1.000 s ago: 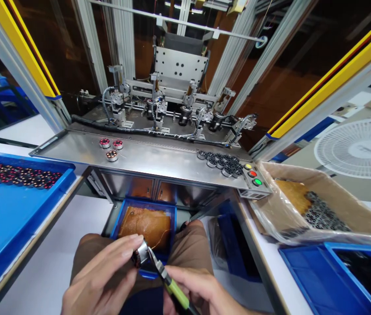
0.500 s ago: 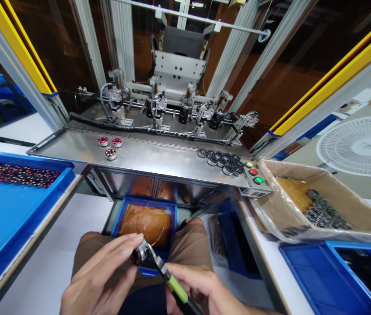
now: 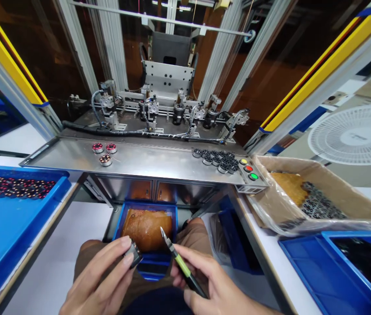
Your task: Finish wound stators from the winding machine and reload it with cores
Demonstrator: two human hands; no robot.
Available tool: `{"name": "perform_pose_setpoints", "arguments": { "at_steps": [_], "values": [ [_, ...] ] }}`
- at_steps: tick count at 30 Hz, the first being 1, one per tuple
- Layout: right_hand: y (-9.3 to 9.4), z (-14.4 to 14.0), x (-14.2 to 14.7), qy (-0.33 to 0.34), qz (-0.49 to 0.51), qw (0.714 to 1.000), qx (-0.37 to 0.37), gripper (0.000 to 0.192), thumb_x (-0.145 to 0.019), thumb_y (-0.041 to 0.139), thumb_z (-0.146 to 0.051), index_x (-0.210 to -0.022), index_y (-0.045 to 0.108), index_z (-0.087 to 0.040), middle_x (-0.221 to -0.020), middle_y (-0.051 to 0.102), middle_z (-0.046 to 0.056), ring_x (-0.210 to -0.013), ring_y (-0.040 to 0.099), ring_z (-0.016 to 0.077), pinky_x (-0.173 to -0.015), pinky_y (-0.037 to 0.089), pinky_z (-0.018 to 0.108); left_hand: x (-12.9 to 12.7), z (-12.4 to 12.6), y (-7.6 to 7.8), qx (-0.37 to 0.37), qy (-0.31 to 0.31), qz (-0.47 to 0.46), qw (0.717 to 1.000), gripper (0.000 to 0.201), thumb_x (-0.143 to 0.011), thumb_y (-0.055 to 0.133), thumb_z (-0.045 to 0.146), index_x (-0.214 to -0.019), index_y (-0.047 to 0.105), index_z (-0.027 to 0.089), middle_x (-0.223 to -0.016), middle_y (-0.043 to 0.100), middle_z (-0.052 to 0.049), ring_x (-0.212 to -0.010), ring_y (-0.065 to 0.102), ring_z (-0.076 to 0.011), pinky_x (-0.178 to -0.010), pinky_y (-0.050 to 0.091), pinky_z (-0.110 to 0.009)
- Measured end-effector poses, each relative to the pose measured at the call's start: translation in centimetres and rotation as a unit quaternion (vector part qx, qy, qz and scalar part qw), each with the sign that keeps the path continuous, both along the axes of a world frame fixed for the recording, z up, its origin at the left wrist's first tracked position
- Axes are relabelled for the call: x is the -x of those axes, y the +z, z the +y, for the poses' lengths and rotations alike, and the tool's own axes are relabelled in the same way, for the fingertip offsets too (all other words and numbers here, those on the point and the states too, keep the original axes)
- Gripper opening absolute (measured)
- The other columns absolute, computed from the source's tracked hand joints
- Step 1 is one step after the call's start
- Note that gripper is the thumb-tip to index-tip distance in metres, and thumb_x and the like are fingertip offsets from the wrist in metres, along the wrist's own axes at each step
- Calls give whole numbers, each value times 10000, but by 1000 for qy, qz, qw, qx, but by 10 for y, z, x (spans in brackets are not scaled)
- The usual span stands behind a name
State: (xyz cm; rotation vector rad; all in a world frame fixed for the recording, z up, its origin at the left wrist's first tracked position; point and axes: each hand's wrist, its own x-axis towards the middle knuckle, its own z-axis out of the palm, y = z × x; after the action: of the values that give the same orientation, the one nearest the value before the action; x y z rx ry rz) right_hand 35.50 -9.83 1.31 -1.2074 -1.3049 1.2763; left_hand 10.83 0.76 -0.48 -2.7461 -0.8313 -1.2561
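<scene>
Between the thumb and fingers of my left hand (image 3: 102, 278) is a small round motor stator (image 3: 135, 254), dark with a metallic side, held tilted above my lap. My right hand (image 3: 201, 275) grips a pair of cutting pliers (image 3: 182, 265) with green and black handles. Their pointed metal jaws aim up and away from me, apart from the stator. Below and beyond both hands sits a blue bin (image 3: 174, 213) with brown sheet material (image 3: 146, 227) in it.
Three wound stators (image 3: 106, 160) stand left on the metal ledge (image 3: 149, 158); several dark ones (image 3: 220, 160) cluster right, beside push buttons (image 3: 248, 169). A blue tray (image 3: 8, 232) lies left. At right are a lined carton (image 3: 306, 168), a blue bin (image 3: 306, 267) and a white fan (image 3: 358, 135).
The pliers have drawn away from the stator, and their tips now point more upward. My left hand has turned the stator and moved slightly left. The wire strand at the tips no longer shows.
</scene>
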Motion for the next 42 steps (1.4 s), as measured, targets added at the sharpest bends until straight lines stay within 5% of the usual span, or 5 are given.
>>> {"name": "perform_pose_setpoints", "arguments": {
  "at_steps": [10,18,25,33,42],
  "values": [
    [-29,-6,-5,10,28,999,21,731,-709,592,-100,-1415,502,-268,-1030,659,84,-835,684,188,-772,573,335,-17,-6,11,96,7,-161,982,574,-712,775,90,-1227,666,319,-1054,787,-10,-840,766,-175,-870,607,-255],
    [15,78,-39,-15,-358,905,-228,606,-828,576,-226,-1424,481,-284,-1269,622,123,-1157,612,297,-953,514,388,18,-16,9,550,80,-526,644,581,-494,929,378,-1019,722,237,-987,788,-82,-935,740,-249,-823,597,-271],
    [17,254,-61,-86,-553,798,-224,570,-761,539,-251,-1305,578,-87,-1091,671,167,-981,655,298,-918,512,421,149,28,24,453,246,-264,815,688,-566,844,401,-1173,569,232,-962,711,-53,-848,736,-250,-811,600,-374],
    [-24,296,-58,-96,-544,792,-261,434,-865,492,-421,-1119,685,-128,-1170,653,173,-1083,601,317,-989,466,472,280,183,-21,352,484,-144,788,276,-885,643,323,-1100,622,151,-1021,679,-56,-902,662,-202,-828,547,-434],
    [-28,297,-62,-107,-550,788,-255,424,-895,496,-426,-1158,658,-135,-1183,628,154,-1097,584,292,-1003,455,451,309,264,-75,302,528,-95,788,364,-903,621,334,-1224,572,169,-1172,643,-85,-938,657,-207,-822,557,-429]
  ]
}}
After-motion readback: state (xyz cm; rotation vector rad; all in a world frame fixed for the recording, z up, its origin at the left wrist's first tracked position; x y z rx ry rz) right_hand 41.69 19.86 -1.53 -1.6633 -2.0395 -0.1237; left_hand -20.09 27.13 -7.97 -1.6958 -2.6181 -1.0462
